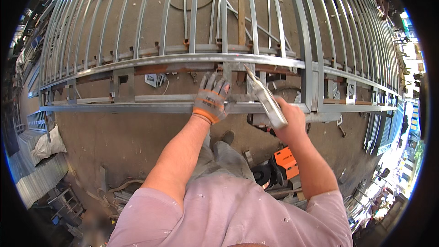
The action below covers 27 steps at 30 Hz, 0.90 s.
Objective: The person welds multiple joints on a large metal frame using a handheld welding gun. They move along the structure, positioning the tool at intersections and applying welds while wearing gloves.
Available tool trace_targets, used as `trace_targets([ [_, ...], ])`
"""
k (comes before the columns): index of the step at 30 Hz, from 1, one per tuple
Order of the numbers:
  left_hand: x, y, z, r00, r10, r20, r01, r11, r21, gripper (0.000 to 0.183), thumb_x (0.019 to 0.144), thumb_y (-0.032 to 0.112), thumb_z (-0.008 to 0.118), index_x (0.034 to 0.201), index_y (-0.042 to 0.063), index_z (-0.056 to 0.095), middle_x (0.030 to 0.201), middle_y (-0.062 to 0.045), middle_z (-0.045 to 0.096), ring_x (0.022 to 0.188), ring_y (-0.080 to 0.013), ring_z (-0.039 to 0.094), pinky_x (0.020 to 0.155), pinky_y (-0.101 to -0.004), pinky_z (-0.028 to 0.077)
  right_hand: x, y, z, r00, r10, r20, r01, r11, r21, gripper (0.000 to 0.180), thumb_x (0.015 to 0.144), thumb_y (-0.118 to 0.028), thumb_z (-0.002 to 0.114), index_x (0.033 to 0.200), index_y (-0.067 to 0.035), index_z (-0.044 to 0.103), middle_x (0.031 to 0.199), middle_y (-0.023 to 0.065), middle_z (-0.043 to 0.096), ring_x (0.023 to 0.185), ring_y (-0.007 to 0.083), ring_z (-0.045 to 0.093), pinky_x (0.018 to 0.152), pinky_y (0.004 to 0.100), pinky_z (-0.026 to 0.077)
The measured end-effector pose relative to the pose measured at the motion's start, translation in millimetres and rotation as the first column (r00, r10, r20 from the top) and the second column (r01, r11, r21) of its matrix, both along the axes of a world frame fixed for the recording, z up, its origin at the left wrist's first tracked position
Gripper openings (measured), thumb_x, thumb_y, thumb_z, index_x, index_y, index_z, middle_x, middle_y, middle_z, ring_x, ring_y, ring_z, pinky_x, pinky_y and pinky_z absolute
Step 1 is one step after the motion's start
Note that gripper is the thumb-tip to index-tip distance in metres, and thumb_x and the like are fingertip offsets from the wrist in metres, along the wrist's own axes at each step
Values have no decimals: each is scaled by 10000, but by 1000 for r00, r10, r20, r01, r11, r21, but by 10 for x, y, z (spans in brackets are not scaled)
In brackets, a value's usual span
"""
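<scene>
Before me lies a galvanized steel railing frame [157, 59] of long rails and many parallel bars. My left hand [210, 99], in a grey glove with an orange cuff, lies palm down over the front rail [164, 108]. Its fingers reach forward, slightly apart, towards a short upright [227, 72] between the two rails; what lies under the palm is hidden. My bare right hand [291, 118] grips a silver metal hand tool [269, 104]. The tool's narrow pointed end is at the second rail, near that upright; its exact kind is unclear.
An orange-and-black machine [286, 163] stands on the floor by my legs. White sacking [50, 144] and corrugated sheets [41, 178] lie at left. Another person's hand [384, 7] shows at far right. A wooden beam [241, 17] lies beneath the bars.
</scene>
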<state>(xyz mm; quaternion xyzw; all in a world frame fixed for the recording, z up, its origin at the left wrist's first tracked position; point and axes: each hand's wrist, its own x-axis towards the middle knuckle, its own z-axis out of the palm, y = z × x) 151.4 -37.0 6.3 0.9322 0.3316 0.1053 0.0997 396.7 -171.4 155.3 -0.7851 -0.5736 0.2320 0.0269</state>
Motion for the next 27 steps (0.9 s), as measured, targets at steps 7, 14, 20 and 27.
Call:
trace_targets([
  [7,11,13,-36,999,-25,37,25,1000,-8,575,895,491,691,1282,65,680,1542,-186,571,1480,-465,452,1274,-631,285,83,-825,330,866,-306,-396,412,886,214,263,904,-129,824,1114,-3,728,843,35,708,760,186,705,734,341,565],
  [14,-243,189,165,946,-155,286,219,953,-208,589,925,479,712,1308,32,674,1413,-173,659,1405,-403,536,1281,-566,324,-137,-1207,929,519,-647,-558,829,541,144,189,1029,-114,745,1199,-51,689,843,-17,654,709,88,598,650,274,490],
  [20,-1317,760,377,858,-283,428,382,909,-165,500,844,429,807,1157,50,715,1262,-128,709,1271,-369,621,1203,-548,437,-133,-1121,1990,557,-657,-508,829,480,288,231,1015,-100,732,1234,-51,677,835,12,655,748,115,621,801,309,547],
  [27,-2081,1590,589,900,-101,424,169,977,-127,379,842,293,829,1119,80,684,1146,-128,719,1077,-360,683,958,-505,555,487,-353,3179,736,-541,-407,665,690,284,459,916,-165,812,1315,-36,626,861,23,642,693,103,576,689,267,499],
])
